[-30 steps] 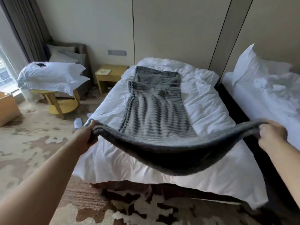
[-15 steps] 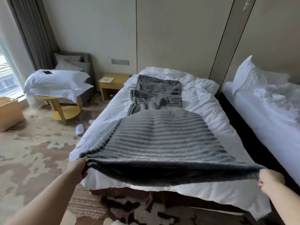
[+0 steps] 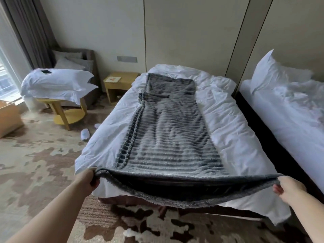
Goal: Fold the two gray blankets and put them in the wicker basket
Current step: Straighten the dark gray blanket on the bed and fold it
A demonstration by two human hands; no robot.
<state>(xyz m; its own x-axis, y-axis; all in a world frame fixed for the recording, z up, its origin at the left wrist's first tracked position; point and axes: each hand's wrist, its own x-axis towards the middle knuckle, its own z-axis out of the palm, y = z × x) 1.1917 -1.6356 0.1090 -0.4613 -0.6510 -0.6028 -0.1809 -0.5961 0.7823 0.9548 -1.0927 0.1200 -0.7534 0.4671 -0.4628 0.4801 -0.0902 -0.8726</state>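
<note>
Your left hand pinches the near left corner of the ribbed, fluffy gray blanket, which lies lengthwise on the white-sheeted bed. Your right hand pinches the near right corner. Lift both level and taut, matching edges at the far end. The near edge sags, showing a darker underside.

Single head-worn wide-angle view, set above the foot of the bed, facing along its length toward the panelled wall and tilted down. Nearest the lens are the left hand and right hand, which grip the gray blanket low in frame, with forearms entering from the bottom corners. At the edges are the second bed on the right and the yellow table and curtain on the left.
</note>
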